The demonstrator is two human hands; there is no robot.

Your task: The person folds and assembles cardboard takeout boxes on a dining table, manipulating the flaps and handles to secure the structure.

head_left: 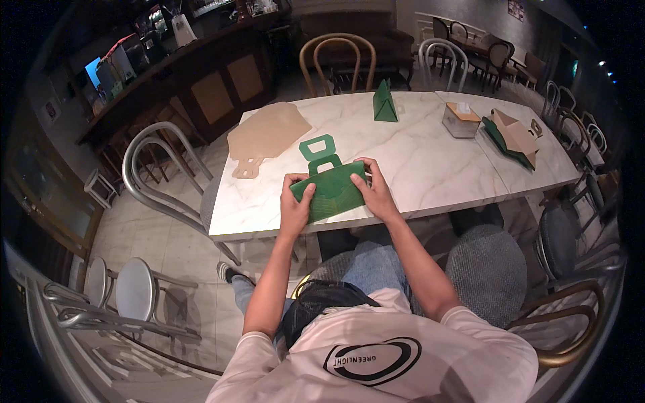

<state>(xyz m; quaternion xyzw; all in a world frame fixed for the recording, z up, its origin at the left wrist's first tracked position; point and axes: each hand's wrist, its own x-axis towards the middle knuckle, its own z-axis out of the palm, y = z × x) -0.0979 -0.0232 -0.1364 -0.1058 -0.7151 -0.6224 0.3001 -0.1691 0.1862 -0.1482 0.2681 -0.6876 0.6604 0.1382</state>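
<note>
Over the near edge of the marble-topped table [430,161] I hold a green cardboard carrier box [330,195], partly folded. Two cut-out handle flaps [317,145] stick out from its far side. My left hand [296,205] grips its left end, thumb on the near face. The right end is held by my right hand [375,189], thumb on the same face and fingers behind. What the fingers do behind the card is hidden. Farther left on the table lies a flat brown cardboard blank [269,131] with a handle cut-out at its near end.
A folded green carrier [385,104] stands upright at the far side. Right of it are a tissue box [461,121] with a wooden lid and some green-and-brown card pieces [514,138]. Chairs surround the table, among them a silver one [158,174] and a grey-cushioned seat [487,272].
</note>
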